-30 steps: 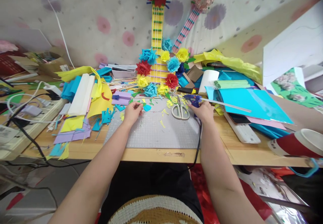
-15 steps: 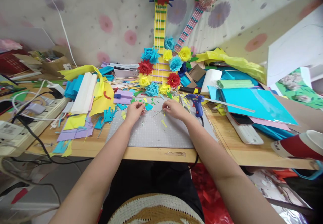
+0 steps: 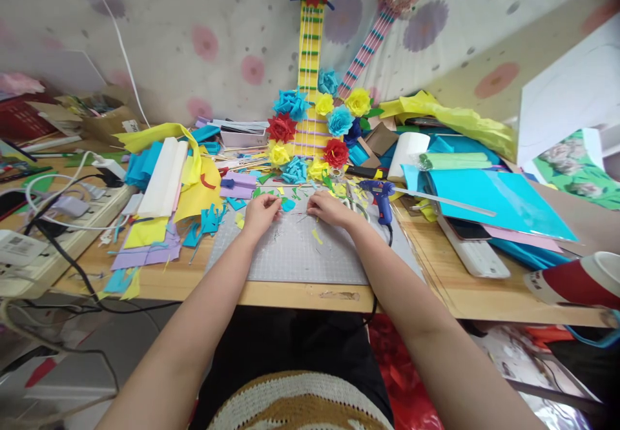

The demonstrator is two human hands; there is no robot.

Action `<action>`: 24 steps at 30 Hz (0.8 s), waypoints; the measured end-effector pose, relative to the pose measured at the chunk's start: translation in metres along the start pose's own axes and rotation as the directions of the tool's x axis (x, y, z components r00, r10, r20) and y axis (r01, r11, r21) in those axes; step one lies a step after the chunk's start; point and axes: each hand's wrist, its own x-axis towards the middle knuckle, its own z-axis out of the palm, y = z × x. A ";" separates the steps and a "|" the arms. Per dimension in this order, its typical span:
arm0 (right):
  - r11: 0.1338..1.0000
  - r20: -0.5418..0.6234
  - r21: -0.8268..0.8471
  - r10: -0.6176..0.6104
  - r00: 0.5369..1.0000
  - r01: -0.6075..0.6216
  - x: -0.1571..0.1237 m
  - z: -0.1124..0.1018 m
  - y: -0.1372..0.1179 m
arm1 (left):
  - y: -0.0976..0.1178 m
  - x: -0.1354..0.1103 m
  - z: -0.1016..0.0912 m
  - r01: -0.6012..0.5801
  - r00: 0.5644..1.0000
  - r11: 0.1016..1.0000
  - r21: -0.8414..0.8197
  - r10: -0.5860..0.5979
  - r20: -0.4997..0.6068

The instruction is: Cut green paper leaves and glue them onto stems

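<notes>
Both hands are over a grey cutting mat (image 3: 290, 262) strewn with small paper scraps. My left hand (image 3: 262, 214) is closed in a pinch, beside a small blue paper piece (image 3: 288, 205); whatever lies between its fingertips is too small to make out. To the right, my right hand (image 3: 328, 208) is also pinched, its fingertips low near the mat by thin, dark strands; what it holds is hidden. Close to the right wrist lie scissors (image 3: 359, 209), partly covered. A blue glue gun (image 3: 381, 197) rests at the mat's upper right.
A yellow paper guitar (image 3: 310, 49) with paper flowers leans at the back, a pink one (image 3: 368, 46) behind it. Paper rolls and scraps crowd the left, beside a power strip (image 3: 82, 239). Blue sheets (image 3: 494, 201), a white phone-like box and a paper cup (image 3: 576, 281) occupy the right.
My right hand has moved slightly left, nearer to my left hand. The left hand stays pinched in nearly the same place. The view has shifted a little.
</notes>
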 end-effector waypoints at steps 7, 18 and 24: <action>0.970 -0.148 0.227 0.120 0.982 -0.084 -0.009 -0.003 -0.007 | 0.002 -0.003 0.002 0.024 0.999 1.000 -0.018 -0.024 0.032; 0.886 -0.285 0.461 0.094 0.954 0.051 -0.017 0.003 -0.015 | 0.004 -0.006 0.003 0.077 0.971 0.997 0.014 -0.079 0.226; 0.932 -0.305 0.356 0.048 0.951 0.067 -0.017 0.000 -0.015 | 0.006 -0.007 0.003 0.082 0.965 0.996 0.024 -0.085 0.247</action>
